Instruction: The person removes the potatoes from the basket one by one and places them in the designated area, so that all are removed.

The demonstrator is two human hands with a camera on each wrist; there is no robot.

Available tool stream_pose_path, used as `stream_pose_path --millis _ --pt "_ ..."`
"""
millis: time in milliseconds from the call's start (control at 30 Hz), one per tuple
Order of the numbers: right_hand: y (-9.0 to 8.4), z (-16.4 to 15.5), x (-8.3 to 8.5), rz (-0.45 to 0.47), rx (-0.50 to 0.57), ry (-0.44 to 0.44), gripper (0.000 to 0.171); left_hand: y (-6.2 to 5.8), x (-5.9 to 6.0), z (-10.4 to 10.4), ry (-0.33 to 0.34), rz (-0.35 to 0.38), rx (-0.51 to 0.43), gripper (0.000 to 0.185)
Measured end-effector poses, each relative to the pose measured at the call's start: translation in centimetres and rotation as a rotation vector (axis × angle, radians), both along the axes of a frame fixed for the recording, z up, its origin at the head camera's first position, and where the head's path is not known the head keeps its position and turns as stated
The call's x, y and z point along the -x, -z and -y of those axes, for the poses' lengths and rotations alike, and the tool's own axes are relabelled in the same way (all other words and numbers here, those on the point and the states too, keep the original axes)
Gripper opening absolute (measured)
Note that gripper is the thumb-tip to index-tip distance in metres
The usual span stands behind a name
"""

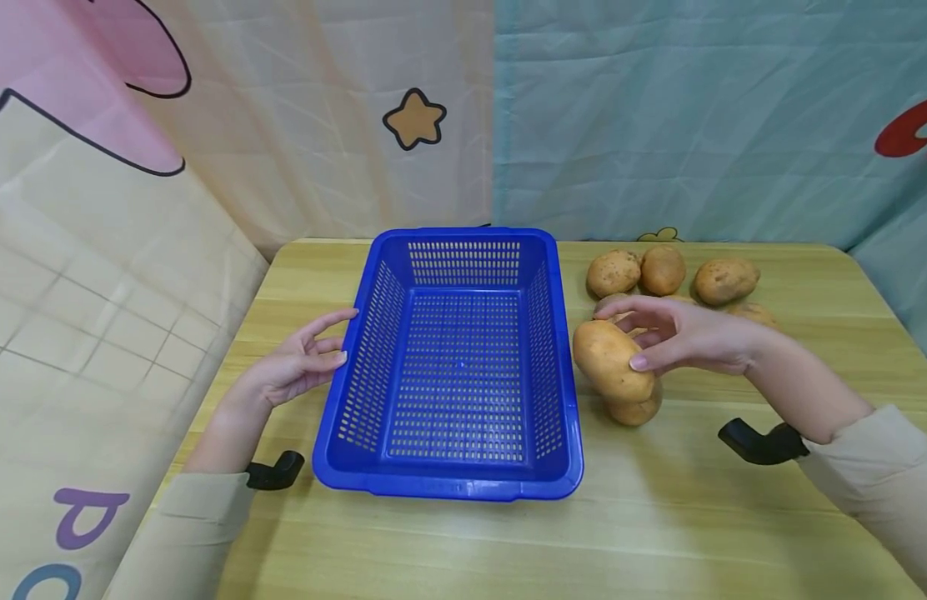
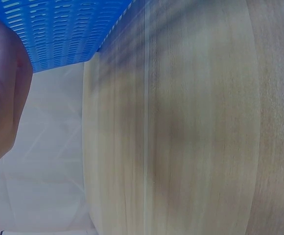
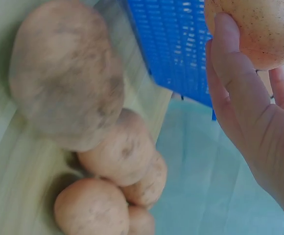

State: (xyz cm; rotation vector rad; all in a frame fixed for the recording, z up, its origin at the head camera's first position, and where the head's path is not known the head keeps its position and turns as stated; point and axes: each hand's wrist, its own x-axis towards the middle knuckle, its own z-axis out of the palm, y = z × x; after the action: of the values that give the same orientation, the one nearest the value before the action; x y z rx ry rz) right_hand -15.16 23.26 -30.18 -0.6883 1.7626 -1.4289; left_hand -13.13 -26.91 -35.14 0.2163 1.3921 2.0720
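Observation:
A blue plastic basket (image 1: 448, 487) with slotted sides stands on the table in the head view, with nothing inside. My left hand (image 1: 302, 362) touches its left rim with thumb and fingertips spread; the left wrist view shows this hand (image 2: 5, 93) against the slotted wall. My right hand (image 1: 681, 333) grips a potato (image 1: 609, 358) between thumb and fingers, just beyond the basket's right rim. Below it lies another potato (image 1: 634, 412), partly covered. In the right wrist view the held potato (image 3: 259, 32) is raised near the basket's side (image 3: 174, 58).
Several more potatoes (image 1: 726, 280) lie at the back right of the wooden table (image 1: 658, 525), some hidden behind the right hand. A patterned curtain (image 1: 673, 125) hangs behind the table, and a light sheet (image 1: 81, 333) runs along the left. Black wrist mounts (image 1: 759, 442) stick out from the sleeves.

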Motion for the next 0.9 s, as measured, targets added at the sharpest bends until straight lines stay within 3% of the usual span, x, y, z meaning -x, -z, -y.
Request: stream_pose_path --millis 167,667,900 --pt "0.7 -1.5 -0.3 -0.006 0.055 -0.018 0.054 0.0 0.0 0.0 -0.001 0.0 0.006 0.055" --pt "2.0 -6.1 -0.7 0.027 0.075 0.038 0.058 0.3 0.1 0.1 0.002 -0.015 -0.011 0.054" --pt "2.9 -8.3 -1.3 0.033 0.008 0.112 0.058 0.4 0.1 0.1 0.008 -0.017 -0.023 0.054"
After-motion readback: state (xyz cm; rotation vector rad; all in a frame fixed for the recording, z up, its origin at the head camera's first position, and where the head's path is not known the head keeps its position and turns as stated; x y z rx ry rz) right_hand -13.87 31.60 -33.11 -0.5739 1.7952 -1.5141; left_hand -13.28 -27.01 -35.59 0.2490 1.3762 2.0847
